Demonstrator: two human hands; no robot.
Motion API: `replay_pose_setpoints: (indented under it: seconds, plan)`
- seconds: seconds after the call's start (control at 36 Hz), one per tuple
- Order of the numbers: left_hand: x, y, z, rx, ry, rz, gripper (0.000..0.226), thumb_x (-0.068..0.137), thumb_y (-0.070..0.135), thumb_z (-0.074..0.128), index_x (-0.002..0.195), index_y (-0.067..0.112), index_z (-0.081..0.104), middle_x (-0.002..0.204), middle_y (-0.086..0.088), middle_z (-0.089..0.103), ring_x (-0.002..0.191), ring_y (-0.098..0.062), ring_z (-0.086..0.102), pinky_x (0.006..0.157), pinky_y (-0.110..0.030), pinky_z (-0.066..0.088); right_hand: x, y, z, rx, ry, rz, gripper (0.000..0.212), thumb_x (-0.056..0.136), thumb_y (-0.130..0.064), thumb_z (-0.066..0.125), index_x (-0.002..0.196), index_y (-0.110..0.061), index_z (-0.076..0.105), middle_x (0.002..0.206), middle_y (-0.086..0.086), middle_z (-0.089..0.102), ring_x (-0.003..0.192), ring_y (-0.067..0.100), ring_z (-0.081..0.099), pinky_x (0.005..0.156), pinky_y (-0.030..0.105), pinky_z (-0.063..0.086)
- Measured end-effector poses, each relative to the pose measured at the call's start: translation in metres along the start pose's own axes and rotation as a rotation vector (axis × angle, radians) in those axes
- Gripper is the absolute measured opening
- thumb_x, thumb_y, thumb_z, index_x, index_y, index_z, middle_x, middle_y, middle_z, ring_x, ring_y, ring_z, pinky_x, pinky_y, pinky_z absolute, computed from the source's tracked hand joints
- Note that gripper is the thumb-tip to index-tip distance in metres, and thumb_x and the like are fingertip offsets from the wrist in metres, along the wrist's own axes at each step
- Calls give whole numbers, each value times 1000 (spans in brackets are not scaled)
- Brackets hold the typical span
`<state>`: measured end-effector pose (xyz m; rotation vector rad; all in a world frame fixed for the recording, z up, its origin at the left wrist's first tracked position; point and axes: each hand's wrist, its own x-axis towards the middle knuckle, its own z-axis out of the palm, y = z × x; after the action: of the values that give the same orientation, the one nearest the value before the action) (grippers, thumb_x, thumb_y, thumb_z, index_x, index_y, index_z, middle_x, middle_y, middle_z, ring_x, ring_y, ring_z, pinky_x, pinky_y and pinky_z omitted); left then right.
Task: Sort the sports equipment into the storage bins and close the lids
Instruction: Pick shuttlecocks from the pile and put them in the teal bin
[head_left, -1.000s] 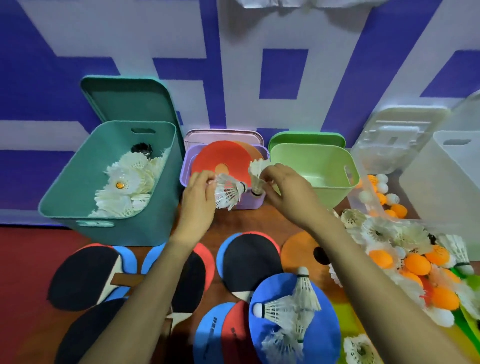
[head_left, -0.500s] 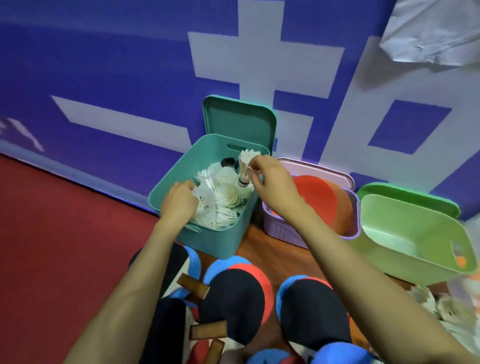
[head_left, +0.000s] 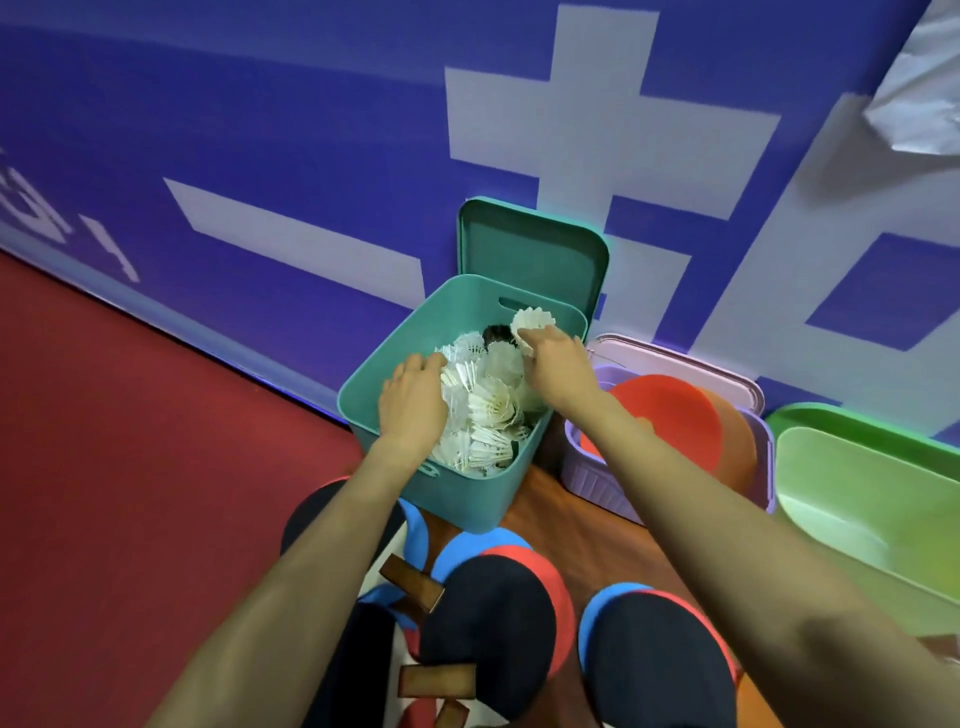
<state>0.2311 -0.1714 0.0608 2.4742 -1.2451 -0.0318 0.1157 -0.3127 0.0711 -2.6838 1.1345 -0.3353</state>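
Right hand: the right hand (head_left: 558, 371) is over the far right corner of the teal bin (head_left: 457, 499), fingers pinched on one white shuttlecock (head_left: 532, 325) whose feather skirt stands above the knuckles.
Left hand: the left hand (head_left: 413, 402) is inside the bin's near left side, palm down, fingers curled on the shuttlecock pile (head_left: 483, 410); whether it holds one of its own I cannot tell.
Held shuttlecock: above the pile, inside the bin's rim, not yet let go.
Teal bin: well filled with white shuttlecocks; its teal lid (head_left: 532, 254) leans upright against the wall behind it, so closing is not done.
Purple bin (head_left: 597, 480): just right of the teal one, holding red and orange discs (head_left: 670, 421); a pink lid (head_left: 675, 361) stands behind it, off.
Green bin (head_left: 857, 499): further right, open, looks nearly bare.
Paddles (head_left: 493, 613): several lie on the floor near the forearms, unsorted.
Progress: I judge the shuttlecock sorting well under way, with paddles and all lids left.
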Motion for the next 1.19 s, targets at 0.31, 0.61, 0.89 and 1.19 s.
replay_pose_setpoints:
  seconds: [0.31, 0.61, 0.89, 1.19]
  plan:
    - [-53, 69, 18, -72, 263, 421, 21, 77, 7, 57, 93, 15, 67, 91, -5, 61, 88, -30, 58, 83, -33, 35, -98, 37, -34, 137, 194, -114, 31, 82, -15, 55, 110, -7, 65, 108, 15, 63, 105, 34, 56, 91, 42, 45]
    - [-173, 140, 60, -213, 18, 661, 23, 76, 26, 48, 87, 20, 68, 85, 2, 62, 78, -23, 61, 74, -28, 30, -268, 104, -45, 209, 121, 141, 26, 80, -11, 58, 104, -4, 66, 100, 14, 65, 94, 32, 60, 78, 23, 34]
    - [-242, 142, 87, -269, -711, 681, 38, 79, 42, 70, 110, 21, 63, 111, 3, 55, 107, -13, 52, 92, -28, 41, -373, 126, -36, 175, -287, 332, 33, 91, -22, 57, 123, -14, 56, 120, 10, 55, 110, 27, 53, 87, 32, 41]
    - [-275, 154, 114, -76, -982, 882, 51, 80, 35, 71, 126, 26, 53, 120, -1, 51, 116, -20, 45, 97, -35, 39, -402, 131, -25, 149, -637, 384, 69, 80, -9, 68, 141, -23, 38, 143, 2, 31, 131, 24, 32, 97, 34, 45]
